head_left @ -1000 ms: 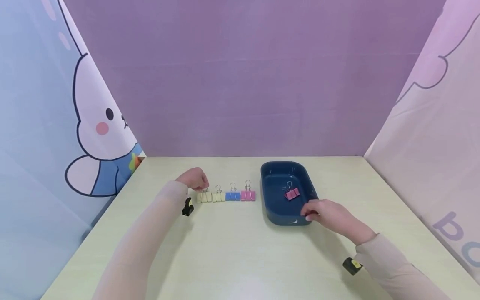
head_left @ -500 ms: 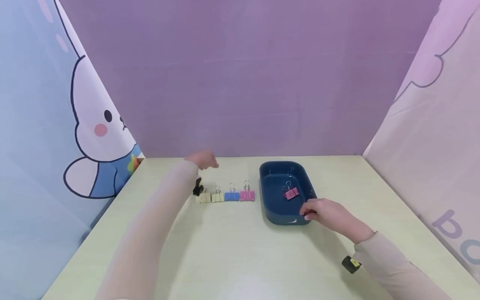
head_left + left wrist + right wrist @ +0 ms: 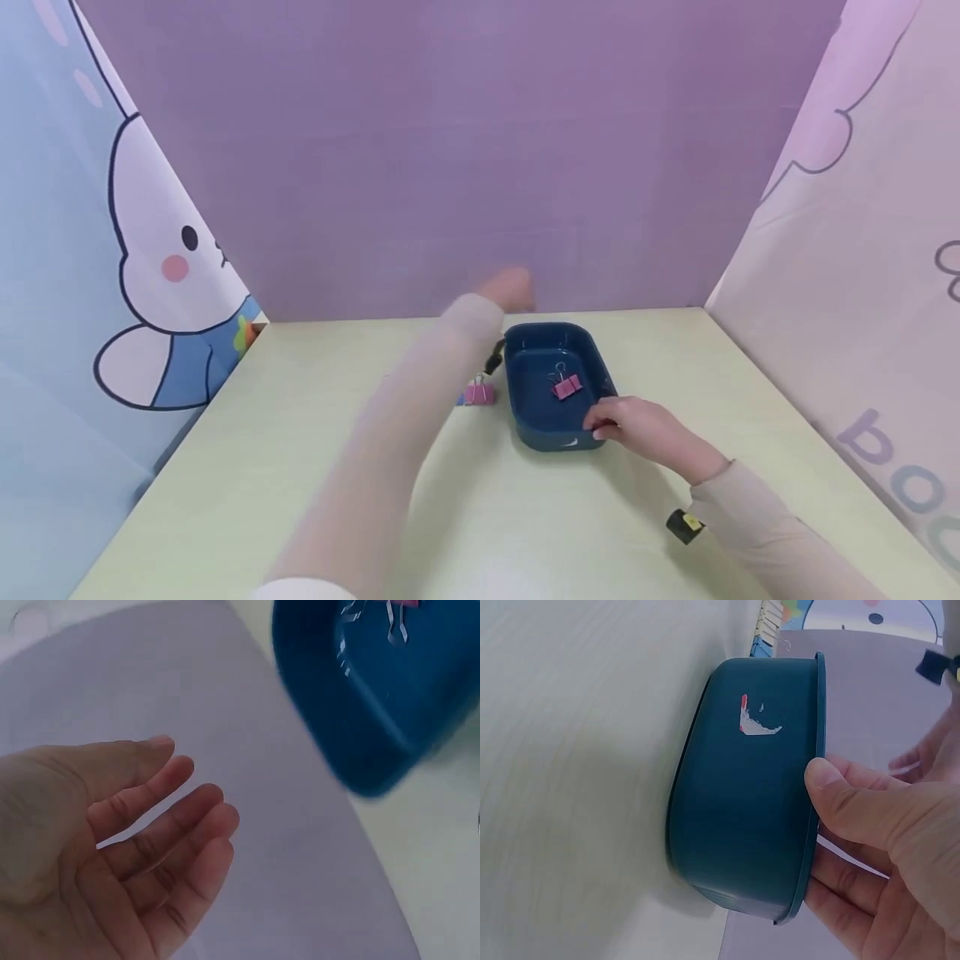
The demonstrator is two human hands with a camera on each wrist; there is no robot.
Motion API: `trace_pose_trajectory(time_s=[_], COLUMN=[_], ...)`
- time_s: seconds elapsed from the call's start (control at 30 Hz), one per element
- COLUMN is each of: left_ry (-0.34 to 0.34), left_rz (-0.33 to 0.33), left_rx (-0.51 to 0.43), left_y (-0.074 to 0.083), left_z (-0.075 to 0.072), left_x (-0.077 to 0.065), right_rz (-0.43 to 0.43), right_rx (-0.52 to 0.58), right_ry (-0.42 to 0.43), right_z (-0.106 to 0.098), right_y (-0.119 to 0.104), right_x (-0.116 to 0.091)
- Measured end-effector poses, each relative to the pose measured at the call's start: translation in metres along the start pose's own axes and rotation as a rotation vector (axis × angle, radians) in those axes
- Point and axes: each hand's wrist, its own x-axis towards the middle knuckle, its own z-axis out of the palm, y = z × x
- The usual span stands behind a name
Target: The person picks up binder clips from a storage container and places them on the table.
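Observation:
A dark blue tray (image 3: 525,437) stands on the table, with a pink binder clip (image 3: 567,386) lying inside. My right hand (image 3: 637,425) grips the tray's near right corner; in the right wrist view the thumb (image 3: 826,776) presses the outer wall and the fingers reach over the rim. My left hand (image 3: 510,290) is in the air by the tray's far left corner, blurred in the head view. In the left wrist view its fingers (image 3: 176,825) are loosely bent around nothing. Left of the tray sits another pink binder clip (image 3: 480,393) beside a mostly hidden blue one (image 3: 460,400).
My left forearm (image 3: 405,417) covers the rest of the clip row in the head view. Pale yellow clips (image 3: 769,622) show behind the tray in the right wrist view. A purple backdrop (image 3: 375,167) rises at the table's far edge, with printed cloths on both sides.
My left hand has left the yellow clip at the row's left end, rising and moving right towards the tray. The right hand keeps its grip on the tray. The head view has shifted slightly.

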Motion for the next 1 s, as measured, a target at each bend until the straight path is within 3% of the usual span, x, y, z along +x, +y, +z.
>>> trace_pose_trajectory(time_s=[0.13,0.23,0.33,0.5,0.67,1.0], left_ry=[0.032,0.045,-0.021,-0.118,-0.124,-0.091], left_rz=[0.000,-0.014,-0.037,-0.076,-0.083,-0.153], left_rx=[0.049,-0.002,-0.024,0.037,0.052,0.142], left_y=[0.026,0.034,0.033,0.028,0.033,0.030], left_z=[0.025,0.048,0.070,0.099,0.110,0.111], left_x=[0.007,0.010,0.014,0.016,0.013,0.006], right_rz=[0.004,-0.004,-0.015,-0.018,-0.033,-0.078], right_rx=[-0.001,-0.005,-0.003,-0.004,-0.014,-0.009], right_ry=[0.008,0.017,0.022,0.031,0.053,0.047], right_z=[0.000,0.002,0.004,0.007,0.007,0.008], right_y=[-0.001,-0.002,-0.004,-0.007,-0.009,-0.011], right_x=[-0.001,-0.001,0.000,0.000,0.000,0.013])
